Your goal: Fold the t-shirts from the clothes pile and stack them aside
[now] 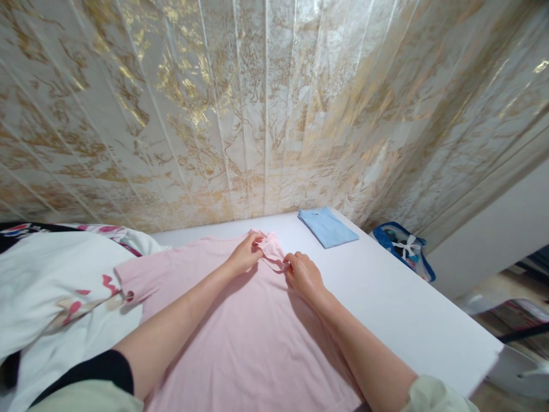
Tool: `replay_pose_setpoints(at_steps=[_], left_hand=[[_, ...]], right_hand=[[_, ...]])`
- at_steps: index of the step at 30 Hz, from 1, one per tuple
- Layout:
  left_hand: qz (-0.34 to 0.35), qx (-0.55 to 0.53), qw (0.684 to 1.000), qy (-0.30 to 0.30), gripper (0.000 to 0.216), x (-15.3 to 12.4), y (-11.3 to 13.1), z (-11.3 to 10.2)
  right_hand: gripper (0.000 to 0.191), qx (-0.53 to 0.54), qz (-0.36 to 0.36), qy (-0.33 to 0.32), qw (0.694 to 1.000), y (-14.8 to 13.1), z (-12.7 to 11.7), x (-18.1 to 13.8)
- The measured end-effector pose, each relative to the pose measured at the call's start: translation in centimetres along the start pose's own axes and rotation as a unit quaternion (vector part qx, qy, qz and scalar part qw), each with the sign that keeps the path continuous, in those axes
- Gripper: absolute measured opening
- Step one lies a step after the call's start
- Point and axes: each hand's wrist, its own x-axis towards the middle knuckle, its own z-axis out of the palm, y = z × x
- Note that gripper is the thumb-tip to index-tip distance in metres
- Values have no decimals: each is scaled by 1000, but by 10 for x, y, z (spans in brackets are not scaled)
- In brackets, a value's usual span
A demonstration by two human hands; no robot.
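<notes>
A pink T-shirt [240, 326] lies spread on the white table, its neck end toward the back and one short sleeve out to the left. My left hand [245, 253] pinches the fabric at the left of the neck opening. On the opposite side of the neckline, my right hand [303, 273] has its fingers closed on the collar edge. Between the two hands the collar cloth is bunched and slightly raised. My right forearm covers part of the shirt's right side.
A folded light blue garment [328, 227] rests near the table's back right corner. White clothes with red patches [64, 286] are heaped at the left. Beyond the right edge of the white table [398, 320] stands a blue-trimmed bag [405, 249]. A gold-patterned curtain [257, 114] hangs behind.
</notes>
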Motion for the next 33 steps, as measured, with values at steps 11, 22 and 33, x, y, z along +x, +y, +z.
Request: replay_pose_setpoints(at_steps=[11, 22, 33], left_hand=[[-49, 228, 964, 130, 14, 3, 0, 26], [-58, 52, 989, 127, 50, -2, -12, 21], [-86, -48, 990, -101, 47, 9, 6, -1]], right_hand=[[19, 72, -35, 62, 995, 2, -3, 1], [17, 24, -17, -30, 999, -5, -5, -3], [18, 22, 56, 31, 998, -4, -10, -2]])
